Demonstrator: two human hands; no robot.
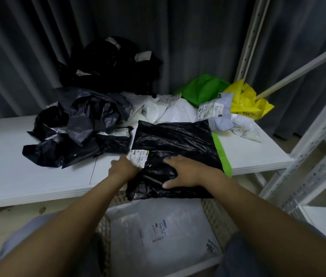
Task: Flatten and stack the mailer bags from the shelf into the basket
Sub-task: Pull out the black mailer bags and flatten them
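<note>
A black mailer bag [174, 142] with a white label lies spread on the white shelf [18, 172], its near edge hanging over the front. My right hand [186, 172] rests flat on its lower part, fingers spread. My left hand [122, 166] is at the bag's left edge by the label; its fingertips are hidden under the plastic. Below the shelf stands a beige lattice basket [216, 214] holding a flat white mailer [158, 232]. A green bag [222, 154] peeks out from under the black one's right side.
Crumpled black bags [78, 128] lie left of the flat one, with more piled behind [114, 62]. White bags [166, 108], a green bag [202, 88], a yellow bag [246, 100] and a grey-blue labelled mailer [218, 112] crowd the back right. White shelf uprights [305, 160] stand right.
</note>
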